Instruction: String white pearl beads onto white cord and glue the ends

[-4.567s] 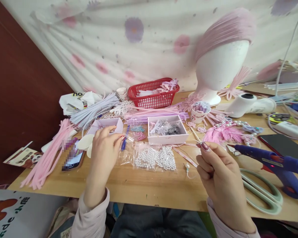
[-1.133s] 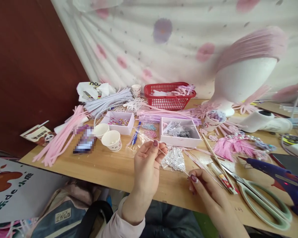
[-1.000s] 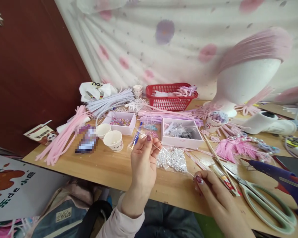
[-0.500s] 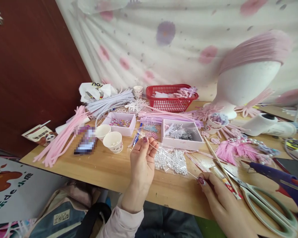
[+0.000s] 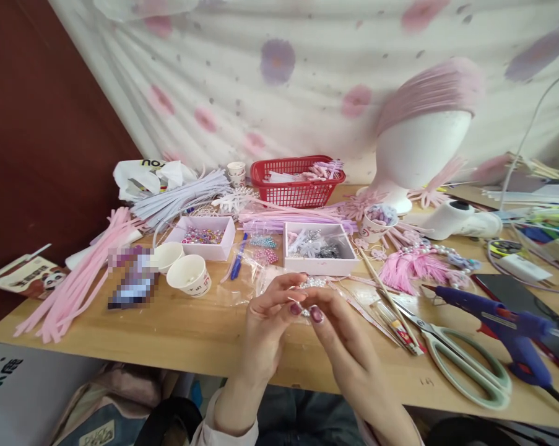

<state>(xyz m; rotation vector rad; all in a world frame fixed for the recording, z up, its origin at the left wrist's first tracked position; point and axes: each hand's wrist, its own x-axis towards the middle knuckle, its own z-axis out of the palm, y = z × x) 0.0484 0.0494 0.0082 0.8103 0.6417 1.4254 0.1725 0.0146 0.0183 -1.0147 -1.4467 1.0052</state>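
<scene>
"Thread, just a short white bit of it showing: where is it?"

"At the fingertips, where the 2 hands meet. Left grip pinches it between thumb and fingers."

"And the right grip?"

"Thumb and fingers drawn close, tips just beside the left thumb. I cannot tell whether they pinch the thread too; fingers hide most of it."

"What lies just beyond them?"

"White beads, partly covered by the fingers, then a white box of small trinkets. Well beyond is a red basket."

"To the left of the left grip?"

"2 paper cups."

"And to the right of the right grip?"

"Green-handled scissors, then a blue glue gun, all on the worktop."
</scene>
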